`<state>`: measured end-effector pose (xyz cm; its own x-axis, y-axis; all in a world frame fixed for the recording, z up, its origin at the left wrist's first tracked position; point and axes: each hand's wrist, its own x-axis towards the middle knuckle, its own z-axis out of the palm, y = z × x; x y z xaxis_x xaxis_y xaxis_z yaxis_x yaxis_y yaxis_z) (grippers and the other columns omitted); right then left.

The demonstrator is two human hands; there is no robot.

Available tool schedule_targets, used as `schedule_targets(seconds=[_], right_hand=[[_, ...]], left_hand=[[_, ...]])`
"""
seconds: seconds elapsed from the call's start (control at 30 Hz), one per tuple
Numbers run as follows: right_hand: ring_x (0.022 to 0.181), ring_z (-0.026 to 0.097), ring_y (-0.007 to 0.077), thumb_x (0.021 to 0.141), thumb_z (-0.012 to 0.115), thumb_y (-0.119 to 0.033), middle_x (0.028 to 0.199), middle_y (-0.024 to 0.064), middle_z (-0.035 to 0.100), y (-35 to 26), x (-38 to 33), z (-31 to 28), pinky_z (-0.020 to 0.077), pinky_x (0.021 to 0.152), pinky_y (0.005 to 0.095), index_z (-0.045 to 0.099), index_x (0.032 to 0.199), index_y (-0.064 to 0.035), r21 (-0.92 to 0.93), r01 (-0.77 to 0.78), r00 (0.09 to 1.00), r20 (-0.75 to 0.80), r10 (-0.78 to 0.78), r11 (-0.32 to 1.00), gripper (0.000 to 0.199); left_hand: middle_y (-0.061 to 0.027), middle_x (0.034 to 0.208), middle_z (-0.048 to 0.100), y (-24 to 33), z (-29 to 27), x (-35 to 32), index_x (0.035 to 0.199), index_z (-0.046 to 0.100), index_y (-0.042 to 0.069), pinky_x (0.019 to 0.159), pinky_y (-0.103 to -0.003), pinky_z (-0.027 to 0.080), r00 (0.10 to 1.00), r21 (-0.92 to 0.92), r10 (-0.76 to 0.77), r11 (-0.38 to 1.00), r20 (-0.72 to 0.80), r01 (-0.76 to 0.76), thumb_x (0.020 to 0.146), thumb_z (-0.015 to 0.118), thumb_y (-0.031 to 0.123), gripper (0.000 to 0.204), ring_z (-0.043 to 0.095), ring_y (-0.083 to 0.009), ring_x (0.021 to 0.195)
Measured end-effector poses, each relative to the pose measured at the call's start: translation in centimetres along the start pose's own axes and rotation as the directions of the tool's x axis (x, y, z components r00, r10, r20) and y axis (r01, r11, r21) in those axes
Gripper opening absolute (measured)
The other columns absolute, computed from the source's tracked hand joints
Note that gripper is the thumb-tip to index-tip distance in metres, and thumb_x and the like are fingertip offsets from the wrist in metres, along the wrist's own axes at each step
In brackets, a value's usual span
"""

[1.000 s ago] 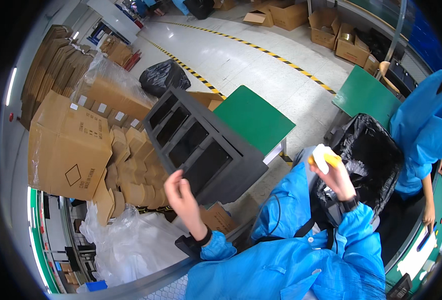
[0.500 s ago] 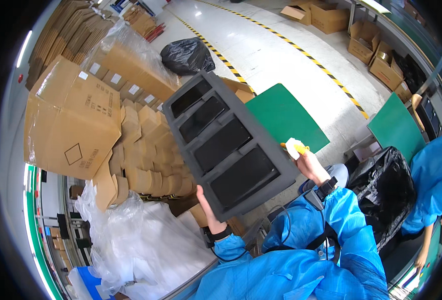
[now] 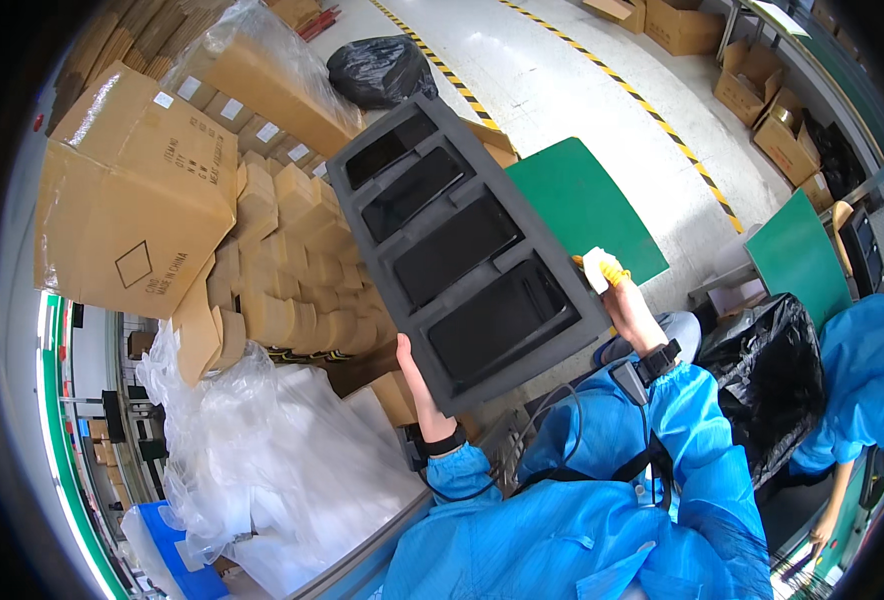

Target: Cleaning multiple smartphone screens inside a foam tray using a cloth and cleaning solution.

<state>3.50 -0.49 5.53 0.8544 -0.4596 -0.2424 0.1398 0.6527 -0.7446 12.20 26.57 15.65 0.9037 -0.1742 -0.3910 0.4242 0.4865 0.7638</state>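
Observation:
A dark grey foam tray [image 3: 540, 240] is held up at a slant in front of me. In its row of recesses lie several flat black phone-like devices [image 3: 457, 245] with glossy faces. My left hand [image 3: 424, 395] grips the tray's near left edge, its thumb up along the side and the other fingers hidden beneath. At the right edge is my right hand [image 3: 630, 308], its fingers closed on a crumpled white cloth-like piece [image 3: 597, 270]. Yellow coverings show on those fingertips. Whether this hand also bears on the tray's edge is hard to make out.
Left of the tray are stacked cardboard pieces [image 3: 287, 250], a large carton [image 3: 137, 200] and clear plastic sheeting [image 3: 272, 460]. Green boards [image 3: 587, 205] stand beyond it. A black bag-lined bin [image 3: 767, 385] is at my right, beside a co-worker's blue sleeve [image 3: 862, 390].
The tray sits slightly higher in view and its tilt has changed a little. Both hands have shifted with it. The nearest device now shows its edge and camera-like corner more plainly.

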Motion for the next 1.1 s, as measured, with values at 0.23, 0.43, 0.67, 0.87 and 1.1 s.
schedule_targets(seconds=[0.23, 0.43, 0.67, 0.87, 1.1], right_hand=[[0.114, 0.052, 0.0121, 0.098, 0.05, -0.026, 0.121, 0.0011, 0.059, -0.1, -1.3, 0.6, 0.0359, 0.102, 0.0266, 0.055, 0.122, -0.0055, -0.07, 0.037, 0.999, 0.029, -0.035, 0.997, 0.032], [0.113, 0.052, 0.0125, 0.098, 0.05, -0.025, 0.119, 0.001, 0.059, 0.2, -2.1, 0.4, 0.035, 0.102, 0.0265, 0.057, 0.121, -0.0059, -0.051, 0.041, 0.999, -0.011, -0.042, 0.998, 0.031], [0.112, 0.051, 0.0126, 0.098, 0.048, -0.024, 0.119, 0.0019, 0.059, 0.4, -2.5, 0.9, 0.0349, 0.101, 0.027, 0.055, 0.122, -0.0058, -0.057, 0.056, 0.99, -0.13, -0.063, 0.997, 0.03], [0.104, 0.056, 0.0118, 0.099, 0.049, -0.028, 0.114, 0.0005, 0.061, 2.5, -1.3, -1.0, 0.0421, 0.093, 0.026, 0.055, 0.12, -0.0086, -0.167, 0.092, 0.974, -0.19, -0.124, 0.982, 0.029], [0.104, 0.056, 0.012, 0.099, 0.047, -0.027, 0.113, 0.0011, 0.061, 3.0, -2.1, -0.7, 0.0417, 0.093, 0.0255, 0.055, 0.118, -0.0081, -0.156, 0.16, 0.965, -0.182, -0.188, 0.975, 0.028]], left_hand=[[-0.0048, 0.121, 0.057, 0.2, 0.5, -1.2, 0.124, 0.054, 0.007, 0.094, -0.029, 0.041, 1.0, 0.035, 0.031, 0.999, -0.004, -0.031, 0.095, 0.047, 0.05, 0.053, 0.053, -0.0182, 0.108], [-0.0055, 0.124, 0.056, 0.0, 0.4, -1.3, 0.126, 0.053, 0.005, 0.096, -0.03, 0.04, 0.999, 0.043, 0.044, 0.998, 0.016, -0.044, 0.094, 0.047, 0.051, 0.056, 0.053, -0.0195, 0.111], [-0.0062, 0.125, 0.056, 0.1, 0.4, -0.9, 0.127, 0.053, 0.005, 0.096, -0.031, 0.04, 0.997, 0.066, 0.077, 0.995, 0.016, -0.078, 0.093, 0.049, 0.05, 0.057, 0.053, -0.0203, 0.112], [-0.0066, 0.125, 0.056, 0.1, 0.9, -1.2, 0.127, 0.053, 0.005, 0.095, -0.031, 0.041, 0.998, 0.071, 0.066, 0.995, 0.017, -0.067, 0.092, 0.048, 0.051, 0.058, 0.054, -0.0211, 0.111], [-0.0074, 0.128, 0.054, -0.3, -0.8, -0.5, 0.129, 0.051, 0.005, 0.098, -0.032, 0.038, 0.997, 0.027, 0.027, 0.999, 0.068, -0.029, 0.094, 0.046, 0.051, 0.059, 0.051, -0.0216, 0.114]])
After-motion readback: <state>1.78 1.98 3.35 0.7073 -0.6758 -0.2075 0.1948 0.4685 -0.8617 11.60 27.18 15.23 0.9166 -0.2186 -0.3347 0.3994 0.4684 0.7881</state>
